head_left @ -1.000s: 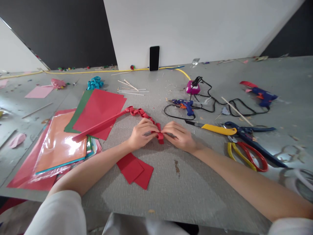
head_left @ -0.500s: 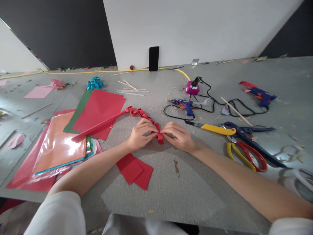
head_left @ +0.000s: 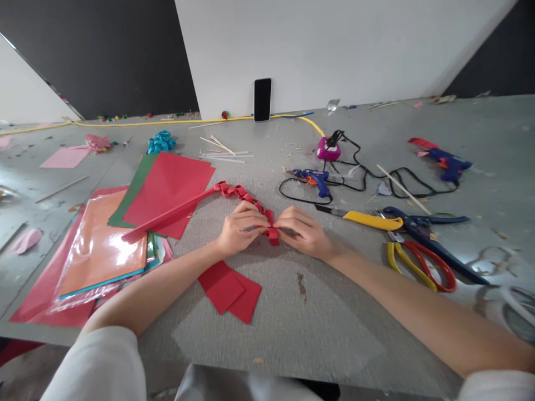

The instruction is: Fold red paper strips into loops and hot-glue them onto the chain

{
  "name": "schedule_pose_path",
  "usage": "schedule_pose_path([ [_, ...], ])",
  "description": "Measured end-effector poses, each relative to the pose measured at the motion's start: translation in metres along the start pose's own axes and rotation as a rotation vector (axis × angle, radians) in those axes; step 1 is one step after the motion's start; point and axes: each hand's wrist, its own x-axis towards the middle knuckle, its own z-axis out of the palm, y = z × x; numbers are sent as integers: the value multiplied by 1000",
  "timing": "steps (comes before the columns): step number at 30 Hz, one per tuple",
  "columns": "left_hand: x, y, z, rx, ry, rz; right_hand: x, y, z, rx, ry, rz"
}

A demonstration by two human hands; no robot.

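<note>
A red paper chain [head_left: 243, 193] of small curled loops runs from a long red paper stem down to my fingers. My left hand [head_left: 243, 227] pinches its near end from the left. From the right, my right hand [head_left: 304, 232] pinches the same end, fingertips almost meeting the left ones. The long stem [head_left: 167, 215] lies across red sheets [head_left: 175, 184] and a green sheet [head_left: 129, 197]. Two small red paper pieces [head_left: 232, 292] overlap on the table just below my left hand. The exact fold between my fingertips is hidden.
Right of my hands lie a blue glue gun [head_left: 320, 181] with its cord, a yellow cutter knife [head_left: 371, 221], blue-handled pliers [head_left: 434, 239] and scissors [head_left: 430, 267]. A second glue gun [head_left: 449, 164] is farther right. A phone [head_left: 262, 100] leans on the wall. Plastic-wrapped paper [head_left: 104, 239] lies left.
Both hands keep nearly the same place and pinch. Only a slight shift of the fingers at the chain's end shows, along with a tiny shift of the view.
</note>
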Motion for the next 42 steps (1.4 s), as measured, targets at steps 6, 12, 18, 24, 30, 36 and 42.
schedule_pose_path([
  [6, 2, 1, 0, -9, -1, 11, 1, -1, -1, -9, -16, 2],
  [12, 2, 1, -1, -25, -11, 12, 1, -1, -2, 12, -28, 9],
  [18, 1, 0, -1, -17, -14, -16, 1, 0, -2, 38, -40, 34],
  [24, 2, 0, 1, -7, -24, -68, 3, -3, 1, 93, 38, 108],
  [30, 5, 5, -1, -11, -69, -178, 2, -2, 3, 66, 163, 181],
  [36, 2, 5, 0, -83, -128, -211, -5, 2, 6, 51, 148, 162],
  [42, -1, 6, 3, -136, -121, -238, -4, 1, 5, 49, 129, 120],
])
